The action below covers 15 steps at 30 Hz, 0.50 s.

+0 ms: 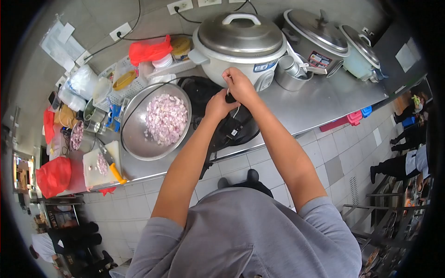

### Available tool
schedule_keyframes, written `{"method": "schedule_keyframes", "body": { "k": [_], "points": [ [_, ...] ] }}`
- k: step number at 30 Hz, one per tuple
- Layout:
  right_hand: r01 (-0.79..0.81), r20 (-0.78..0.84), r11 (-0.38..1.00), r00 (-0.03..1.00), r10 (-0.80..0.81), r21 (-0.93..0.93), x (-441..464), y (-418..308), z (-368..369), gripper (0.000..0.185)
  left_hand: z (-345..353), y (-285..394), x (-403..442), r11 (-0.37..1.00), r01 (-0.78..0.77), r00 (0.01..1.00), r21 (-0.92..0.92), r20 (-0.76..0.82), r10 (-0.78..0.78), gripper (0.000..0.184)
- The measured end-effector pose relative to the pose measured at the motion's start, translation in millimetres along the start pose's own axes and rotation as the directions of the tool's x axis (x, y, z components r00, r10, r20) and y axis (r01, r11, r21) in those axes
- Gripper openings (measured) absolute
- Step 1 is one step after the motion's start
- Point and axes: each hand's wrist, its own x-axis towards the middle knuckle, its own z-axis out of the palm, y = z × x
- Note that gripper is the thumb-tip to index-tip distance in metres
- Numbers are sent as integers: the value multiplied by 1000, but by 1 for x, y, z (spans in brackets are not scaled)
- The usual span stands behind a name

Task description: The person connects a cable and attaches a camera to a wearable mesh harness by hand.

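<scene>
Both hands are close together over a black bag [243, 127] that lies on the steel counter in front of the large rice cooker [222, 65]. My left hand [218, 106] is closed around a small black object [230, 97], whose kind I cannot make out. My right hand [241, 86] is just above it, fingers pinched on a thin white cable [237, 112] that runs down toward the bag. The fingers partly hide both things. Left of the bag is a steel bowl [134, 141] of chopped onions [167, 119], with a black cord across it.
A cutting board [89, 162] holds a yellow-handled knife [117, 173] and chopped onion. Red plastic bags, baskets and containers crowd the left. More cookers [320, 34] and a steel pot [293, 83] of utensils stand to the right. Other people are at both sides.
</scene>
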Motion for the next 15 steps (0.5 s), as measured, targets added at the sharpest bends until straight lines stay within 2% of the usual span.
{"method": "schedule_keyframes", "body": {
  "k": [1, 2, 3, 5, 6, 8, 9, 11, 15],
  "points": [
    [-9, -32, 999, 999, 10, 49, 6, 3, -1, 16, -2, 2, 3, 1000, 5, 1000, 16, 17, -5, 62],
    [104, -120, 994, 988, -100, 27, 4, 8, -7, 14, -2, 1, 4, 1000, -4, 1000, 13, 13, 4, 62],
    [109, -119, 994, 987, -105, 22, -1, 19, -9, 14, -3, -2, 1, 1000, -16, 1000, -14, 13, 16, 65],
    [-92, 102, 966, 988, 120, -241, -12, 39, -7, 13, -3, -5, -1, 999, -18, 1000, -44, 9, 18, 68],
    [-93, 108, 966, 987, 122, -241, -16, 39, -6, 13, -2, -6, -1, 997, -29, 1000, -67, 6, 30, 65],
    [-178, 189, 951, 955, 229, -253, -19, 39, -5, 13, 0, -8, 0, 995, -38, 999, -91, 4, 38, 62],
    [-181, 192, 951, 954, 232, -251, -20, 37, -4, 13, 0, -8, 1, 996, -32, 999, -78, 5, 33, 62],
    [-51, 130, 956, 987, 92, -290, -22, 35, -4, 15, 0, -9, 1, 998, -29, 999, -61, 14, 30, 61],
    [-62, 93, 960, 992, 91, -273, -27, 28, -5, 15, 0, -7, 1, 999, -12, 1000, -33, 23, 13, 61]
  ]
}}
